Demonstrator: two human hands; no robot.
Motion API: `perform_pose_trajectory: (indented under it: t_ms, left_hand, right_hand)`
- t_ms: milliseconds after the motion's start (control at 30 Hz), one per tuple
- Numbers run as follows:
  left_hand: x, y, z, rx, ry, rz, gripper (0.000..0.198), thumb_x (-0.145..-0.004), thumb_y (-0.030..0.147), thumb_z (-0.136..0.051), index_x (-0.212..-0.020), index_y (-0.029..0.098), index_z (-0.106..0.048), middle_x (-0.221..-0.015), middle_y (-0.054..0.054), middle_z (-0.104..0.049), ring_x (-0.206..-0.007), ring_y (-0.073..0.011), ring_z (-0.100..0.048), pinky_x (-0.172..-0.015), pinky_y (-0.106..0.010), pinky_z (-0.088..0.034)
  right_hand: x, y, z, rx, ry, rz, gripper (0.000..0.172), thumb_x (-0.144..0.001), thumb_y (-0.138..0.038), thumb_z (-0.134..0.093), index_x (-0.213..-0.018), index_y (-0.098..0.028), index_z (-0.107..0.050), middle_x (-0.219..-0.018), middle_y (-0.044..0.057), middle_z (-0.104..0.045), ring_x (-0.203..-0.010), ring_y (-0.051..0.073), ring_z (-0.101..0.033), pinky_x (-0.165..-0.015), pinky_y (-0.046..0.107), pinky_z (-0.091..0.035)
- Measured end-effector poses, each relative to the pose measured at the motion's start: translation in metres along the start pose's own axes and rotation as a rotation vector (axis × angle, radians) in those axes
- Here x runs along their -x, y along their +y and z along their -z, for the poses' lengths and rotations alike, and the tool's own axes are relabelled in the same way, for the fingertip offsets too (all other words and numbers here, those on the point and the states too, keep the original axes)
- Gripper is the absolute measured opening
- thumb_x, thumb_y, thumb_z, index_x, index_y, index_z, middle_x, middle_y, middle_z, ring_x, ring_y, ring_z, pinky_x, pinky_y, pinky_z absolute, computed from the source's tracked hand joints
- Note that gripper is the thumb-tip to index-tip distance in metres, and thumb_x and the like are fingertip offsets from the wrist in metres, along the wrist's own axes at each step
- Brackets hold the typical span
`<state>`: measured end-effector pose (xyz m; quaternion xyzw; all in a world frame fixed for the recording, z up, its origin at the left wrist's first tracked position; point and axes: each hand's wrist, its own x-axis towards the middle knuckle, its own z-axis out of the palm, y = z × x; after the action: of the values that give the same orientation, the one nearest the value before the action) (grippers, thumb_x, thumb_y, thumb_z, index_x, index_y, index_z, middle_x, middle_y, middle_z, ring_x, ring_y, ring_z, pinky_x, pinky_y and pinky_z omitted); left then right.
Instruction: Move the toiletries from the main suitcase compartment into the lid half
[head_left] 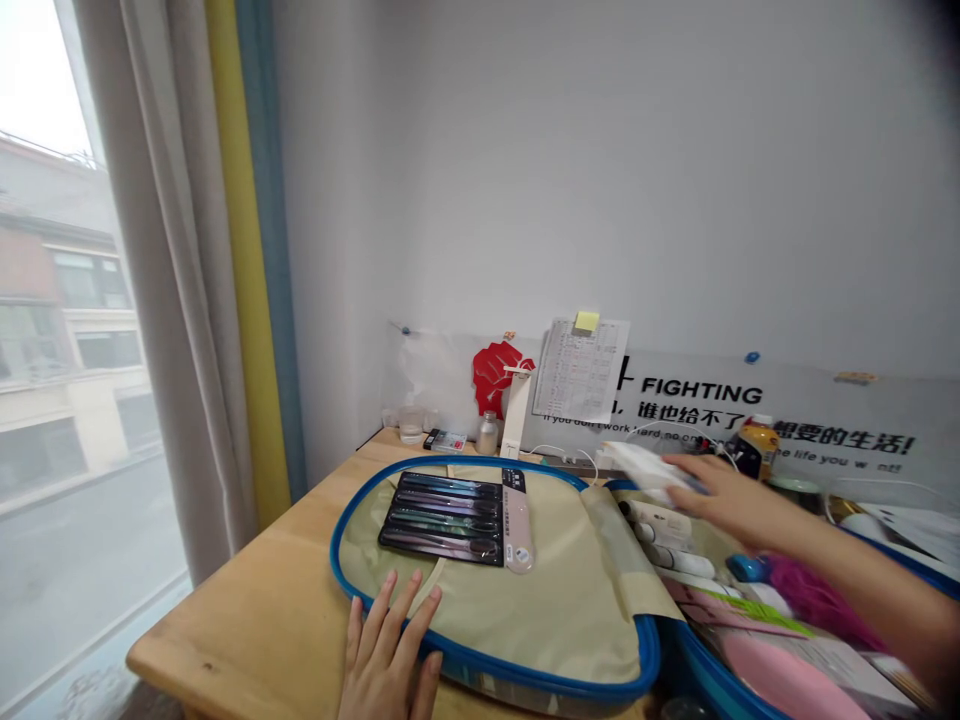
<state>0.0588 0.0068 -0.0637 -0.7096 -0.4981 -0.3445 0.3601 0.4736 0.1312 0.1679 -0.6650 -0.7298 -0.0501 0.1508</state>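
My left hand (391, 645) lies with fingers spread over the blue-edged rim of an opened zip case's beige lid (562, 610). On that lid rests a pack of toothbrushes (450, 518) in a black tray with a pink card end. My right hand (709, 488) grips a white, box-like item (637, 466), blurred by motion, above the far edge of the case's filled half. Beneath my right arm in that half are white tubes (679, 560), a magenta mesh puff (814, 590) and a pink oval item (780, 682).
The case sits on a wooden desk (247, 610) by a window. Along the wall stand a glass cup (411, 425), a small glass bottle (487, 434) and an orange-labelled bottle (759, 440). A white cable (570, 455) runs behind the case.
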Motion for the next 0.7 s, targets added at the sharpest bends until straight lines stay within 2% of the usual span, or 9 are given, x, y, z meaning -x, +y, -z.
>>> perform_pose_trajectory:
  t_ms: [100,200,333,400,500,600,700]
  left_hand:
    - [-0.001,0.004,-0.003,0.035,0.048,0.039,0.045,-0.092,0.018,-0.053,-0.134,0.026,-0.065,-0.137,-0.004,-0.068,-0.156,-0.0198,-0.024,-0.130,-0.041,-0.003]
    - [-0.002,0.006,-0.005,0.066,0.077,0.092,0.043,-0.092,0.017,-0.051,-0.131,0.025,-0.066,-0.135,-0.005,-0.069,-0.158,-0.0183,-0.019,-0.130,-0.043,-0.005]
    - [-0.003,0.001,-0.003,0.038,0.039,0.018,0.044,-0.091,0.018,-0.055,-0.134,0.023,-0.065,-0.137,-0.006,-0.068,-0.159,-0.0186,-0.013,-0.130,-0.042,-0.001]
    - [-0.003,-0.003,-0.001,0.016,0.024,-0.025,0.047,-0.090,0.019,-0.057,-0.136,0.022,-0.064,-0.138,-0.006,-0.068,-0.160,-0.0195,-0.011,-0.130,-0.042,0.000]
    - [-0.002,-0.004,-0.002,0.009,0.022,-0.025,0.051,-0.089,0.019,-0.058,-0.140,0.020,-0.062,-0.139,-0.008,-0.067,-0.160,-0.0203,-0.012,-0.130,-0.042,0.001]
    - [0.001,0.000,-0.006,0.028,0.039,0.027,0.053,-0.091,0.019,-0.055,-0.144,0.021,-0.057,-0.137,-0.008,-0.068,-0.159,-0.0194,-0.014,-0.130,-0.044,-0.002]
    - [0.003,0.003,-0.008,0.038,0.050,0.072,0.054,-0.093,0.018,-0.052,-0.146,0.023,-0.055,-0.138,-0.008,-0.067,-0.159,-0.0192,-0.017,-0.130,-0.045,-0.004]
  right_hand:
    - [0.004,-0.081,-0.024,-0.067,-0.161,0.239,0.060,-0.086,-0.044,-0.053,-0.141,-0.019,-0.059,-0.141,0.016,-0.058,-0.117,0.028,-0.064,-0.102,0.038,-0.050]
    - [0.014,-0.156,-0.055,-0.110,-0.283,0.440,0.061,-0.085,-0.040,-0.057,-0.141,-0.018,-0.058,-0.143,0.016,-0.056,-0.125,0.029,-0.059,-0.107,0.040,-0.047]
    - [0.027,-0.228,-0.091,-0.133,-0.353,0.584,0.060,-0.086,-0.038,-0.056,-0.143,-0.016,-0.056,-0.145,0.018,-0.053,-0.126,0.035,-0.056,-0.108,0.049,-0.045]
    - [0.030,-0.251,-0.107,-0.137,-0.371,0.618,0.060,-0.087,-0.039,-0.056,-0.142,-0.015,-0.055,-0.146,0.020,-0.051,-0.127,0.039,-0.053,-0.105,0.055,-0.045]
    - [0.030,-0.271,-0.126,-0.148,-0.398,0.659,0.060,-0.085,-0.039,-0.061,-0.140,-0.016,-0.056,-0.146,0.023,-0.050,-0.128,0.042,-0.051,-0.102,0.060,-0.046]
    - [0.028,-0.275,-0.139,-0.181,-0.440,0.703,0.068,-0.082,-0.042,-0.067,-0.144,-0.018,-0.053,-0.150,0.021,-0.047,-0.131,0.041,-0.050,-0.106,0.059,-0.043]
    - [0.025,-0.268,-0.142,-0.232,-0.533,0.765,0.066,-0.091,-0.050,-0.060,-0.149,-0.021,-0.051,-0.155,0.017,-0.046,-0.134,0.034,-0.052,-0.113,0.048,-0.042]
